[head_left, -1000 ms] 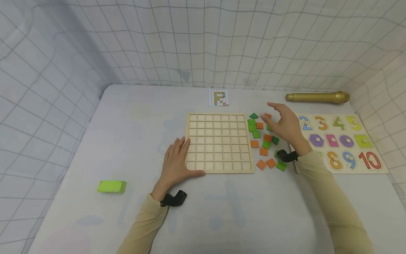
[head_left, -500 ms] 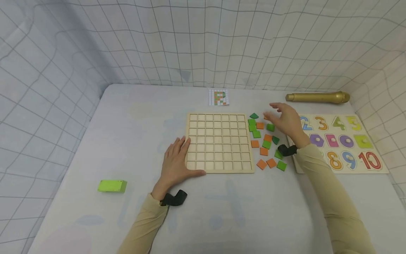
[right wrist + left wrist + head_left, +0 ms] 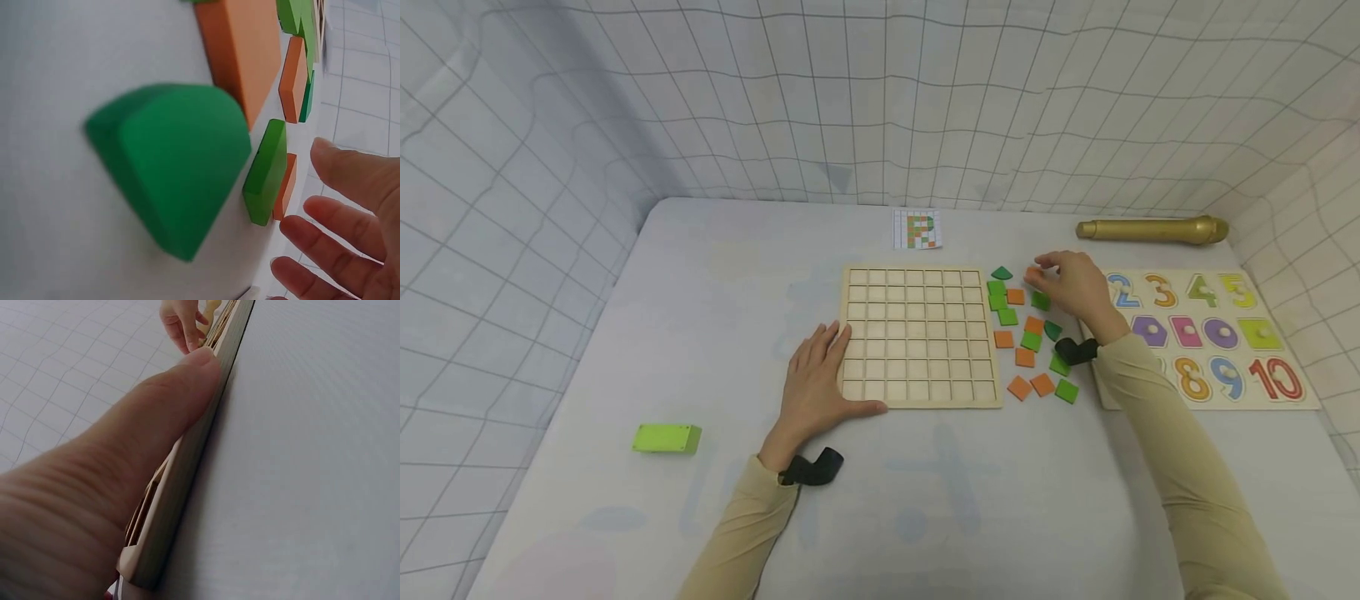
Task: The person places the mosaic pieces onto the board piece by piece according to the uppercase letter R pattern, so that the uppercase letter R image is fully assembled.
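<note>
My left hand (image 3: 812,387) rests at the lower left corner of the wooden grid board (image 3: 916,409), its fingers straight along the left side and its thumb along the near edge. In the left wrist view the thumb (image 3: 156,400) lies on the board's rim (image 3: 169,512). My right hand (image 3: 1075,287) reaches over the loose tiles, thumb and fingers parted at the far orange square tile (image 3: 1033,274). A green square tile (image 3: 1040,301) lies just below that hand. In the right wrist view a dark green quarter-round tile (image 3: 181,162) is closest to the camera.
Several more orange and green tiles (image 3: 1024,357) lie right of the board. A pattern card (image 3: 917,229) is behind it. At right are a number puzzle board (image 3: 1206,350) and a gold microphone (image 3: 1150,230). A lime green block (image 3: 666,439) sits at left.
My right hand first drew slightly right, then lowered toward the far orange tile, with thumb and fingers coming closer together. The left hand has stayed on the board.
</note>
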Demonstrator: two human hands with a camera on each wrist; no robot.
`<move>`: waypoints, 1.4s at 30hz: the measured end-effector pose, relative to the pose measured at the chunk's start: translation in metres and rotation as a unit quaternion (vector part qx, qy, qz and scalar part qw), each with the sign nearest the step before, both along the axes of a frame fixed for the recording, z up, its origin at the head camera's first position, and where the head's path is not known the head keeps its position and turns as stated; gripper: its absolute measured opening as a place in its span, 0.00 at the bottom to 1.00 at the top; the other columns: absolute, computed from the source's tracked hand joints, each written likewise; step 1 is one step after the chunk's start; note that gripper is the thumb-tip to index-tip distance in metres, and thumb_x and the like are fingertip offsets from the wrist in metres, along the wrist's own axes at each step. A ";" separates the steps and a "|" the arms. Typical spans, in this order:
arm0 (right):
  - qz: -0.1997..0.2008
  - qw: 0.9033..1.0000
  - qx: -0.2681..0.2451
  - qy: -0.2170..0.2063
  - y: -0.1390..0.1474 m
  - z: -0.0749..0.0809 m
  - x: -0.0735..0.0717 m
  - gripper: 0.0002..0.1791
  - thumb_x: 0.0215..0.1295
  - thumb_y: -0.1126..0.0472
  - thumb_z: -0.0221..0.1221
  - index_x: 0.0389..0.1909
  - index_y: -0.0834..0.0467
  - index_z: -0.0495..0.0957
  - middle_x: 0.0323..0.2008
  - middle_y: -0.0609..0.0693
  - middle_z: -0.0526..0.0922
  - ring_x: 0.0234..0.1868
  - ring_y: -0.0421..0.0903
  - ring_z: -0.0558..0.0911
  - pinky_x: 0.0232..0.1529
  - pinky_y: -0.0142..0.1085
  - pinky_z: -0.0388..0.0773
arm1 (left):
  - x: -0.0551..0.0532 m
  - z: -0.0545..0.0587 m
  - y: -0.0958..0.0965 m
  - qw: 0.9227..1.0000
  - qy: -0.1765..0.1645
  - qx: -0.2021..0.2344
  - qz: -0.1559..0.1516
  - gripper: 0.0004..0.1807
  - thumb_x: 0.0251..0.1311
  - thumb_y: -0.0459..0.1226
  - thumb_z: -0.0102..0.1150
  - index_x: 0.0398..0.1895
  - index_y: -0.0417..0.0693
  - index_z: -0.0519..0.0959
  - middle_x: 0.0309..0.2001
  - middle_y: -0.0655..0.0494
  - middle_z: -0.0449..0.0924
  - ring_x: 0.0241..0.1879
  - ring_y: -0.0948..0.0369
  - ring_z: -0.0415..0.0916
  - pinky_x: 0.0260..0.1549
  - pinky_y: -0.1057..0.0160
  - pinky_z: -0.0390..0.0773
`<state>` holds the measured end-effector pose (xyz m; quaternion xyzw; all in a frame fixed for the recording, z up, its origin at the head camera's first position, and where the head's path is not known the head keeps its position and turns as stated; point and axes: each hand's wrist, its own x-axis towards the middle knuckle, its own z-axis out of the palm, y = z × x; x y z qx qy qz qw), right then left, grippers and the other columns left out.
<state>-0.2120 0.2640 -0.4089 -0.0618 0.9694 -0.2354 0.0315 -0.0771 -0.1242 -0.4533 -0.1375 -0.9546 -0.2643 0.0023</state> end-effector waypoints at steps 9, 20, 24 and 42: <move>-0.003 1.000 0.016 -0.020 -0.001 0.000 -0.002 0.20 0.65 0.58 0.60 0.51 0.69 0.78 0.48 0.65 0.77 0.50 0.61 0.70 0.48 0.55 0.67 | 0.000 -0.002 0.000 1.000 0.009 0.001 -0.001 0.67 0.31 0.68 0.69 0.74 0.47 0.52 0.73 0.49 0.47 0.72 0.53 0.37 0.65 0.47 0.44; -0.010 0.999 0.000 -0.035 -0.002 0.001 -0.002 0.18 0.64 0.59 0.60 0.48 0.69 0.75 0.44 0.66 0.77 0.43 0.59 0.72 0.42 0.52 0.70 | -0.001 -0.001 -0.001 1.000 0.005 -0.006 0.003 0.67 0.31 0.69 0.68 0.75 0.47 0.52 0.73 0.49 0.47 0.72 0.53 0.37 0.65 0.47 0.45; -0.020 0.999 -0.011 -0.040 -0.002 0.001 0.000 0.19 0.64 0.58 0.60 0.49 0.66 0.71 0.44 0.67 0.77 0.40 0.60 0.75 0.39 0.51 0.71 | 0.000 -0.001 -0.001 1.000 0.004 -0.007 0.003 0.67 0.31 0.69 0.68 0.75 0.48 0.52 0.73 0.49 0.48 0.72 0.53 0.38 0.65 0.47 0.45; 0.014 0.978 -0.197 0.072 -0.042 0.000 0.008 0.16 0.63 0.55 0.62 0.42 0.63 0.76 0.35 0.57 0.79 0.31 0.49 0.76 0.27 0.33 0.70 | -0.002 -0.002 -0.001 1.000 0.006 -0.016 0.002 0.68 0.31 0.70 0.67 0.75 0.48 0.51 0.74 0.51 0.46 0.73 0.55 0.36 0.67 0.50 0.42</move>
